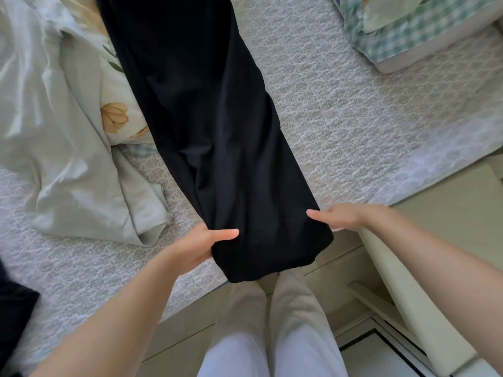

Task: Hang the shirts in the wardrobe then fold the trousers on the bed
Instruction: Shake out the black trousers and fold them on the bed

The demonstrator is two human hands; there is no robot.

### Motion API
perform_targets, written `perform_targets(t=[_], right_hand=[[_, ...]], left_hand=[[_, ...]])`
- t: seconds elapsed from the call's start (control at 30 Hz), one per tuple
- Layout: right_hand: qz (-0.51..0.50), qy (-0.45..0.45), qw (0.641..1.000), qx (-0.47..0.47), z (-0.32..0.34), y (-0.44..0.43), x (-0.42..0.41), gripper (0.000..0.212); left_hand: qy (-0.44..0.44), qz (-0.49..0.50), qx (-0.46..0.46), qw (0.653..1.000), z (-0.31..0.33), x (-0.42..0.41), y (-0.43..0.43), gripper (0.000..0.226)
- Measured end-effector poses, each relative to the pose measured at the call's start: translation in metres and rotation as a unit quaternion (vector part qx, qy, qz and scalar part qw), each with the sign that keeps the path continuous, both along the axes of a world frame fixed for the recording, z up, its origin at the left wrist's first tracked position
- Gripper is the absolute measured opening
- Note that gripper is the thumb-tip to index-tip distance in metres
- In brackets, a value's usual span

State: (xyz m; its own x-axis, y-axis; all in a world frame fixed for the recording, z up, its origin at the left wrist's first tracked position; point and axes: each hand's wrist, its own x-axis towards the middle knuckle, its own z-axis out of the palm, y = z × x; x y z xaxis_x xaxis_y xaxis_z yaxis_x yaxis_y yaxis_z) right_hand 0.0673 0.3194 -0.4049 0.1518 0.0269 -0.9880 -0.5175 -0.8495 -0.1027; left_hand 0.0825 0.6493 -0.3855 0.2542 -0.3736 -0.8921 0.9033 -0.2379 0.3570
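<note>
A pair of black trousers (212, 126) lies stretched lengthwise across the bed (353, 110), its near end hanging slightly past the bed's front edge. My left hand (202, 244) pinches the near end's left corner, thumb on top. My right hand (337, 217) grips the right corner of the same end, thumb on the cloth. The far end of the trousers runs out of view at the top.
A crumpled pale green quilt (62, 148) and a floral pillow (119, 115) lie left of the trousers. A checked folded bedding pile (402, 31) sits at the back right. Another dark garment (13, 317) shows at the left edge. My legs stand against the bed's edge.
</note>
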Motion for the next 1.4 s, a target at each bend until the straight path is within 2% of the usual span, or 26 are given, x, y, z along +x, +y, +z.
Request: perform_targets(t=[0.03,0.07,0.13,0.17,0.23,0.3,0.37,0.47,0.53,0.6,0.67,0.8,0.9,0.97,1.03,1.1,1.13,1.17,1.2,1.27,1.33,1.4], right_hand=[[0.007,0.029,1.000,0.000,0.000,-0.006,-0.007,0.120],[0.024,0.040,0.999,-0.002,0.002,-0.009,-0.010,0.116],[0.051,-0.006,0.999,-0.017,0.006,-0.010,-0.013,0.091],[0.027,-0.066,0.997,-0.018,0.007,-0.008,-0.014,0.076],[-0.102,-0.167,0.980,0.017,0.008,0.001,-0.014,0.053],[-0.169,-0.178,0.967,0.066,0.008,0.011,-0.018,0.029],[-0.193,-0.155,0.965,0.085,0.009,0.012,-0.023,0.017],[-0.258,-0.119,0.954,0.091,0.017,0.006,-0.027,0.025],[-0.226,-0.112,0.964,0.085,0.020,0.004,-0.027,0.034],[-0.175,-0.082,0.974,0.120,0.022,0.011,-0.024,0.035],[-0.158,-0.059,0.974,0.150,0.019,0.020,-0.021,0.036],[-0.238,-0.048,0.950,0.198,0.022,0.019,-0.020,0.042],[-0.280,-0.075,0.943,0.165,0.032,0.000,-0.026,0.041],[-0.260,-0.112,0.952,0.113,0.032,-0.010,-0.033,0.023],[-0.184,-0.136,0.972,0.054,0.027,-0.010,-0.036,0.008],[-0.056,-0.144,0.988,-0.025,0.016,-0.010,-0.037,0.007],[-0.008,-0.142,0.988,-0.061,0.011,-0.010,-0.035,0.018],[0.013,-0.149,0.984,-0.095,0.008,-0.009,-0.030,0.026],[0.009,-0.172,0.977,-0.122,0.007,-0.009,-0.023,0.028],[-0.018,-0.238,0.960,-0.145,0.010,-0.003,-0.001,0.021],[-0.055,-0.293,0.946,-0.127,0.009,0.007,0.025,0.018],[-0.105,-0.313,0.940,-0.087,0.007,0.019,0.051,0.024]], left_hand=[[0.018,0.007,-0.028,0.999,0.006,-0.002,0.002,0.050],[0.034,0.019,-0.042,0.998,0.010,-0.004,0.004,0.046],[0.054,0.043,-0.044,0.997,0.014,-0.011,0.006,0.041],[0.060,0.054,-0.041,0.996,0.014,-0.013,0.005,0.042],[0.059,0.074,-0.036,0.995,0.013,-0.017,0.003,0.045],[0.060,0.082,-0.034,0.994,0.013,-0.020,0.001,0.046],[0.078,0.083,-0.038,0.993,0.014,-0.022,0.001,0.045],[0.130,0.100,-0.052,0.985,0.017,-0.023,0.005,0.046],[0.158,0.111,-0.060,0.979,0.020,-0.022,0.005,0.040],[0.167,0.106,-0.052,0.979,0.024,-0.022,0.003,0.039],[0.157,0.087,-0.044,0.983,0.024,-0.023,0.002,0.042],[0.094,0.035,-0.028,0.995,0.021,-0.025,0.007,0.044],[0.081,0.015,-0.017,0.996,0.015,-0.027,0.016,0.035],[0.075,-0.036,0.029,0.996,0.009,-0.031,0.018,0.026],[0.035,-0.168,0.130,0.977,-0.003,-0.033,0.018,0.013],[-0.028,-0.332,0.238,0.912,-0.015,-0.020,0.018,0.012],[-0.064,-0.354,0.276,0.891,-0.018,-0.008,0.018,0.014],[-0.097,-0.322,0.296,0.894,-0.021,0.008,0.019,0.014],[-0.127,-0.251,0.308,0.909,-0.020,0.028,0.019,0.013],[-0.190,-0.094,0.329,0.920,-0.010,0.068,0.015,0.011],[-0.245,-0.003,0.346,0.906,-0.001,0.105,0.010,0.012],[-0.298,0.041,0.370,0.879,0.000,0.136,0.006,0.012]])
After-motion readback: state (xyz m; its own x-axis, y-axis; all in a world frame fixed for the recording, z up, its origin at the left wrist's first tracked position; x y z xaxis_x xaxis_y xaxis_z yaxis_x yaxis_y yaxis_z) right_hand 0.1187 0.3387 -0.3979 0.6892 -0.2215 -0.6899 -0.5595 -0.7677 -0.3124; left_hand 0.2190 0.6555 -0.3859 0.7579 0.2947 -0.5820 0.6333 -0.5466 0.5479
